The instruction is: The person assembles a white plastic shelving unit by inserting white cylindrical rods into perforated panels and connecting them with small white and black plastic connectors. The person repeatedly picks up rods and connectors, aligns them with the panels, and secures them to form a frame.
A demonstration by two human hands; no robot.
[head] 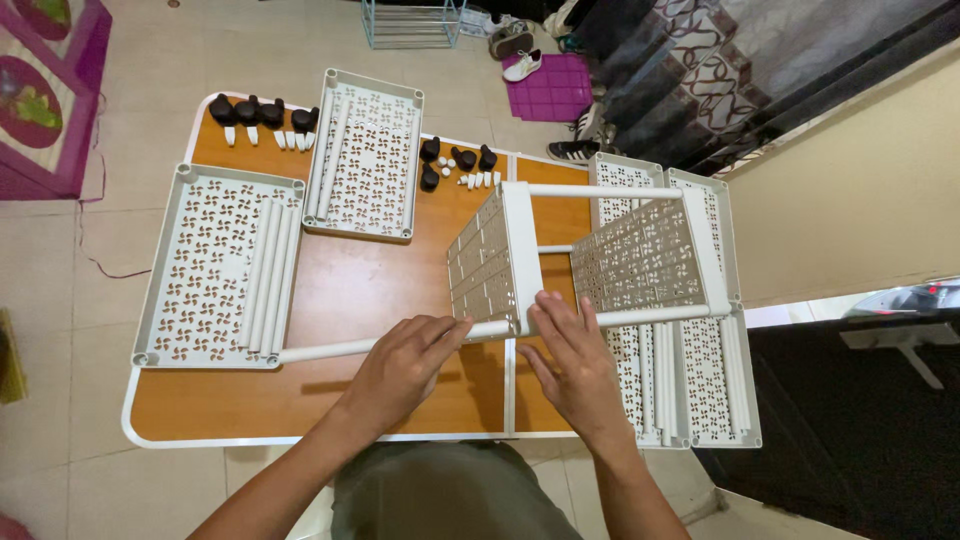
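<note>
Shelf rack (590, 255): partly put together, lying on its side on the right half of the bench (340, 400); two perforated white trays stand on edge, joined by white poles.
Left hand (400, 370): grip clenched around the near long pole (340, 348), just left of the left standing tray's corner.
Right hand (575, 360): fingers spread, pressing on that tray's near corner and the pole; not curled around anything.
Done, as I judge it: two trays already sit on poles, so the frame has its first levels.
Loose trays (215, 265): two lie flat on the left with spare poles resting in them; more lie flat under the rack at right.
Small parts (262, 115): black feet and white plugs in two clusters at the far edge, untouched.
Left, as I judge it: the flat trays, spare poles and feet are not yet fitted.
</note>
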